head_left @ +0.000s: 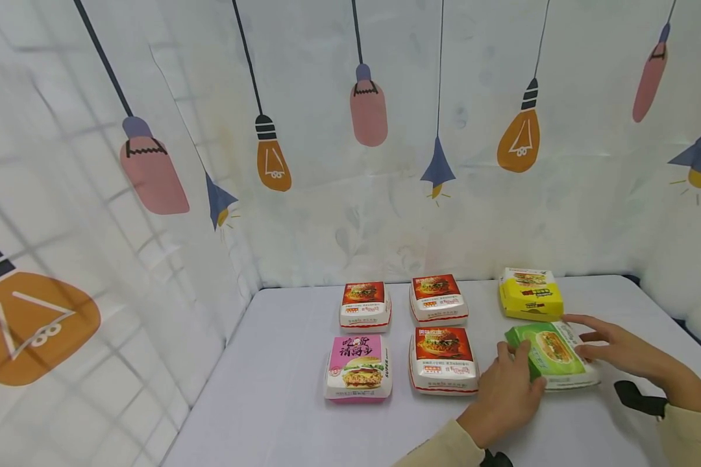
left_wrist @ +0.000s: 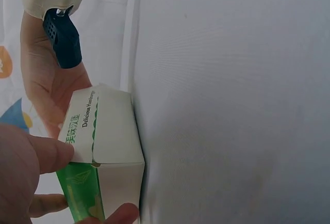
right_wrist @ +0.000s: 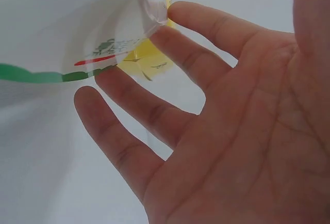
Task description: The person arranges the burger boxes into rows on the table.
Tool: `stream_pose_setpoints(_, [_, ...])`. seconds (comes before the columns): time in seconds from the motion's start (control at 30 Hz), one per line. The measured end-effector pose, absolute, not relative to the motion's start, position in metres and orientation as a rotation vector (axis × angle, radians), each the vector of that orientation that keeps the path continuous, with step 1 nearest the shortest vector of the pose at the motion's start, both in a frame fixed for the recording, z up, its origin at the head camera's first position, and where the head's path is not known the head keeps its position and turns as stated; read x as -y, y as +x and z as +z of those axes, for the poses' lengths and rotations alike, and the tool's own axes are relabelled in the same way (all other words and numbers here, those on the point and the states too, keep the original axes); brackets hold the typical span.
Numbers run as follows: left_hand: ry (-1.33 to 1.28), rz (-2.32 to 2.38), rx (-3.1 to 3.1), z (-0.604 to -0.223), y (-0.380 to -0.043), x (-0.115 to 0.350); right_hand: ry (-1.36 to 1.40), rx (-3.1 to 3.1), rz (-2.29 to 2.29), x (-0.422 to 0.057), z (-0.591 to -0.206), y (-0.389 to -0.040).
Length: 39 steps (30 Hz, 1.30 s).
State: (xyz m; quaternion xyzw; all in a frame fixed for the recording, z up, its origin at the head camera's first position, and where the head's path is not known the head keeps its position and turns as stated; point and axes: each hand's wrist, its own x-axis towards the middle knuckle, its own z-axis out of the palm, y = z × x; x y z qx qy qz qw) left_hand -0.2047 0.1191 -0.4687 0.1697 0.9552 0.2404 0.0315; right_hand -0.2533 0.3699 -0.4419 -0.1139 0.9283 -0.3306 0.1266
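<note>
A green and white burger box (head_left: 552, 353) lies at the right of the table, slightly turned. My left hand (head_left: 508, 389) grips its left side; in the left wrist view one finger lies on top of the green burger box (left_wrist: 98, 131) and another digit is against its side. My right hand (head_left: 625, 350) is at the box's right side, and in the right wrist view the fingers of the right hand (right_wrist: 227, 110) are spread, with fingertips right at the edge of the box (right_wrist: 62, 33). A yellow burger box (head_left: 531, 295) stands just behind the green one.
Left of my hands are three red and white burger boxes, at back left (head_left: 365, 306), back middle (head_left: 439, 299) and front middle (head_left: 444, 360). A pink burger box (head_left: 358, 370) stands at front left. The white table (head_left: 257, 389) meets a printed curtain (head_left: 327, 220) behind.
</note>
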Motion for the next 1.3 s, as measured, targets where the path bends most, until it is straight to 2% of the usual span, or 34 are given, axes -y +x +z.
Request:
stream_pose_setpoints(0.67, [0.601, 0.736, -2.997, -0.465, -0.2038, -0.1172, -0.279, -2.704, -0.956, -0.3729, -0.4394, -0.2546])
stream_pose_setpoints(1.3, [0.569, 0.762, -2.949, -0.4648, -0.1996, -0.1181, -0.199, -2.696, -0.944, -0.3761, -0.4386, -0.2572])
